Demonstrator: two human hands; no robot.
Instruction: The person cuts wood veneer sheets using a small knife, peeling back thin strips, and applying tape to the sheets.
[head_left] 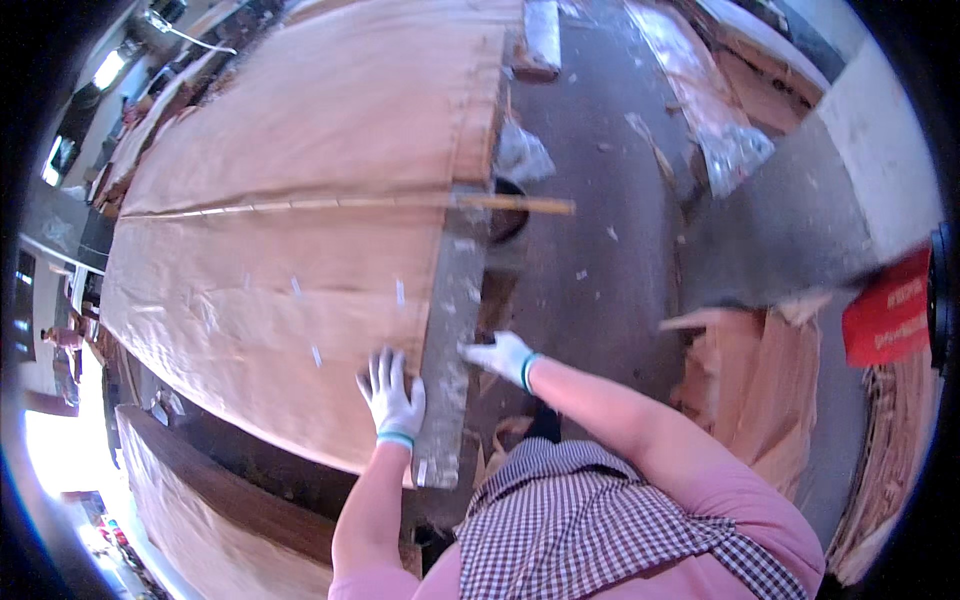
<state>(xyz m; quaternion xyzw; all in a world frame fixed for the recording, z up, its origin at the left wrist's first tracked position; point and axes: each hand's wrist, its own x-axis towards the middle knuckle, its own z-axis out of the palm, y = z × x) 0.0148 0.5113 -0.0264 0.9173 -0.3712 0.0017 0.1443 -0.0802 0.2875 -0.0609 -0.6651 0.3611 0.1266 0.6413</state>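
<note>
My left hand (392,400), in a white glove with a green-edged cuff, lies flat with its fingers spread on a wide brown sheet (230,330) that looks like wood veneer. Beside the grey table edge (447,345) is my right hand (508,360), gloved the same way. Its fingers are drawn together near that edge; whatever they pinch is too small to make out. Short pale tape strips (400,292) dot the sheet. A long thin wooden stick (530,205) crosses the sheet beyond my hands and juts past the table's right edge.
To the right, stacked brown sheets (750,390) stand near a grey block (790,220) and a red object (888,310). Clear plastic (735,155) hangs off another stack at the far right. Scraps litter the dark floor (620,260). Another sheet-covered stack (200,510) lies at lower left.
</note>
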